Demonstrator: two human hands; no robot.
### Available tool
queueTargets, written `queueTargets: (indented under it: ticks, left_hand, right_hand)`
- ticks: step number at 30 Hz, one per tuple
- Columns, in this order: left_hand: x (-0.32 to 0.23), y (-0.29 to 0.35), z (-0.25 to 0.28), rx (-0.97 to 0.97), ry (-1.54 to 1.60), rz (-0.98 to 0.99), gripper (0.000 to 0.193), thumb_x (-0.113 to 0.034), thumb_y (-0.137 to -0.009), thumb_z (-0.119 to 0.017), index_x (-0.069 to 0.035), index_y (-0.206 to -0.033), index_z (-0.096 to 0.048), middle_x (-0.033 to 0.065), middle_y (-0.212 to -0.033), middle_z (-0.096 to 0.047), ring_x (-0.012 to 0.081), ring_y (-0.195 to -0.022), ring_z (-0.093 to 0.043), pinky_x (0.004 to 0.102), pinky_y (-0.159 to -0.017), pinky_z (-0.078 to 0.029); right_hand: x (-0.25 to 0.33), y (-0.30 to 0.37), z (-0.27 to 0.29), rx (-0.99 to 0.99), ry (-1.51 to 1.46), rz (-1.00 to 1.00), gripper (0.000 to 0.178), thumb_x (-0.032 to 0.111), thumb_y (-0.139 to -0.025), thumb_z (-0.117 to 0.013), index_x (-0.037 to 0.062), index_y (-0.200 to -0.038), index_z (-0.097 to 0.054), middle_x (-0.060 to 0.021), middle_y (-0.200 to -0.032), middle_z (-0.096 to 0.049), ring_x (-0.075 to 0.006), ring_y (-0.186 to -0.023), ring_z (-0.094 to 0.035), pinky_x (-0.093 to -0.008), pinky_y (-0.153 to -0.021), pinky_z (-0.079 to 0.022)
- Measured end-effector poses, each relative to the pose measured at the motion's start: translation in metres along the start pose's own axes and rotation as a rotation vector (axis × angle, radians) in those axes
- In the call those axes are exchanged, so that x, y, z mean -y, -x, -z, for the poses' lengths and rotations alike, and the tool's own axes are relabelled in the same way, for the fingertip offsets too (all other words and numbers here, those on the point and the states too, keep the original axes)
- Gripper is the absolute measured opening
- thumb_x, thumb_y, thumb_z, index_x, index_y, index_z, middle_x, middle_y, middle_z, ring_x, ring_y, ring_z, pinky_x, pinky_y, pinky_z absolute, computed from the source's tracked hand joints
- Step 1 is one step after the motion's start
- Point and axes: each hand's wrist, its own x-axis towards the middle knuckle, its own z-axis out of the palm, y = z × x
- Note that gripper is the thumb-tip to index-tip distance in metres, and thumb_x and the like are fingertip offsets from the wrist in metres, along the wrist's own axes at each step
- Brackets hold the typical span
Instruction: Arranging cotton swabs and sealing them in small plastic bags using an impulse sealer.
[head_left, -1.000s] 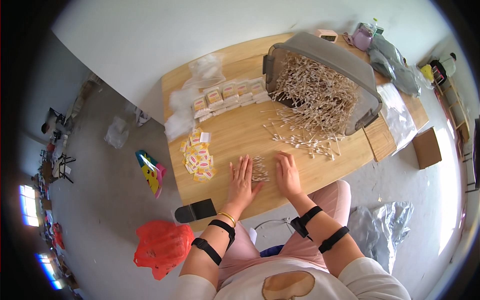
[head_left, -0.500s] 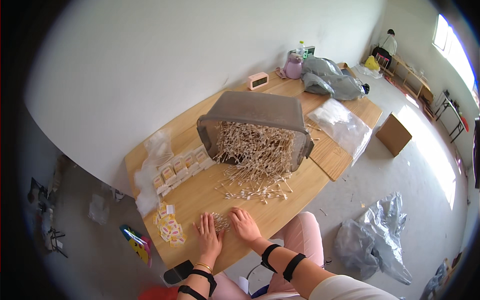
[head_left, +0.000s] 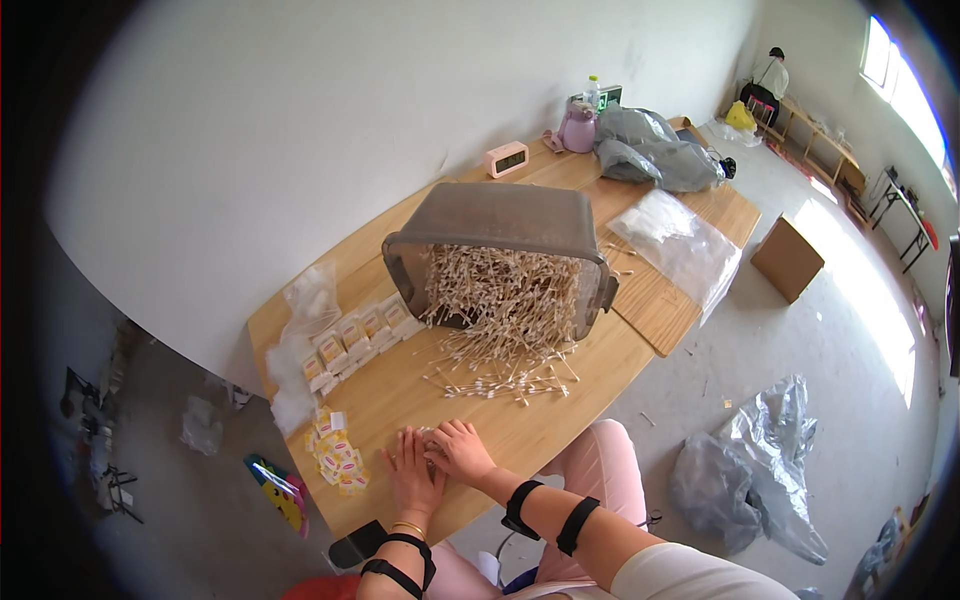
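My left hand (head_left: 412,472) rests at the table's near edge, its fingers stretched out and slightly apart. Against it, my right hand (head_left: 462,454) bends its fingers over a small bunch of cotton swabs (head_left: 428,433), most of which both hands hide. Beyond them a grey-brown plastic bin (head_left: 510,208) lies on its side, its mouth toward me. A heap of loose cotton swabs (head_left: 505,300) fills it and spills onto the wooden table (head_left: 590,385). Left of my left hand lie scattered yellow-and-white printed cards (head_left: 338,455).
Several small packs (head_left: 352,338) stand in a row left of the bin, beside crumpled clear plastic (head_left: 292,375). Behind are a pink clock (head_left: 507,159), a purple jug (head_left: 578,130) and a grey bag (head_left: 660,150). A dark flat object (head_left: 357,546) lies at the near left corner.
My right hand has moved left, up against my left hand, and its fingers have bent over the bunch of swabs. Most of that bunch is now covered. The view has shifted slightly.
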Motion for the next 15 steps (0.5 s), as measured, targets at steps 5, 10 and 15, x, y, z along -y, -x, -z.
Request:
queueTargets:
  ticks: [5,10,15]
  left_hand:
    - [0.001,0.002,-0.004,-0.034,-0.014,-0.042,0.075,-0.046,-0.093,-0.052,-0.003,-0.153,-0.034,0.0183,-0.160,-0.032,0.0356,-0.151,-0.023,0.0634,-0.121,-0.008]
    - [0.000,0.001,-0.007,-0.027,0.005,-0.048,0.074,-0.044,-0.093,-0.053,-0.003,-0.152,-0.035,0.0185,-0.159,-0.032,0.0362,-0.151,-0.022,0.0641,-0.121,-0.007]
    - [0.008,0.004,-0.009,-0.047,0.016,-0.054,0.076,-0.042,-0.093,-0.055,-0.001,-0.152,-0.033,0.0190,-0.159,-0.033,0.0363,-0.151,-0.023,0.0641,-0.121,-0.007]
  right_hand:
    - [-0.008,-0.012,-0.009,-0.051,-0.055,-0.075,0.011,0.018,-0.083,-0.068,0.0093,-0.091,-0.067,-0.0060,-0.094,-0.064,-0.0287,-0.096,-0.058,-0.0423,-0.087,-0.047]
    - [-0.013,-0.016,-0.008,-0.023,0.004,-0.026,0.011,0.018,-0.084,-0.067,0.0106,-0.091,-0.066,-0.0051,-0.096,-0.063,-0.0267,-0.099,-0.058,-0.0401,-0.089,-0.047]
    - [-0.001,-0.006,0.008,-0.101,0.027,-0.028,0.018,0.017,-0.086,-0.064,0.0102,-0.102,-0.066,-0.0076,-0.107,-0.062,-0.0282,-0.106,-0.057,-0.0414,-0.093,-0.045]
